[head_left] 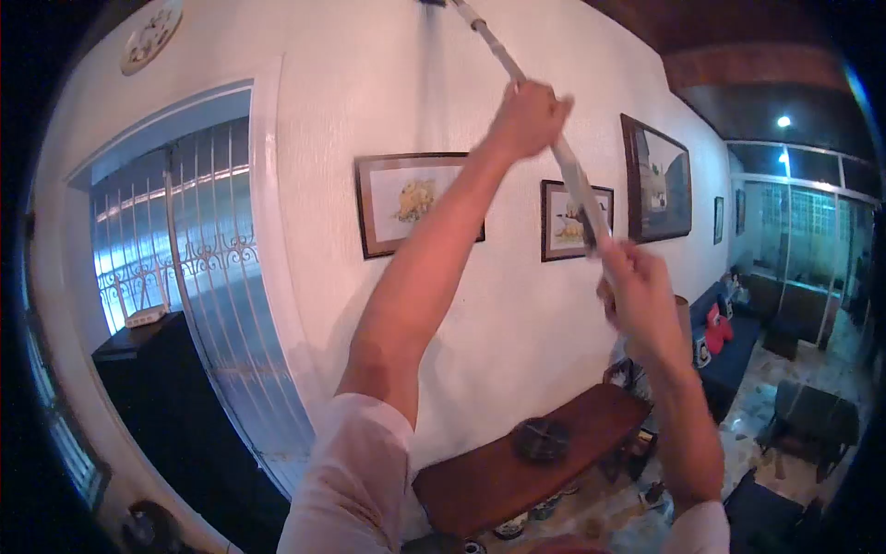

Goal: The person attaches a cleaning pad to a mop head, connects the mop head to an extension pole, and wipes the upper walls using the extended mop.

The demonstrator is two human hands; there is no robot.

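A long pale pole (580,185) slants up and to the left across the view. My left hand (530,120) is closed around its upper part, with the arm stretched high. Lower down, my right hand (639,288) grips the same pole near its bottom end. At the top edge of the view a dark head (432,3) shows beside the pole's upper end, close to the white wall (369,102); most of it is cut off, so its kind cannot be made out. Behind my arms hang a framed flower picture (406,205) and a smaller framed picture (565,222).
Below stands a wooden bench-like table (517,475) with a dark round object (542,441) on it. A large framed picture (660,180) hangs to the right, a decorative plate (150,39) upper left. A dark cabinet (185,425) stands by the barred window (175,222); a blue sofa (734,355) is farther right.
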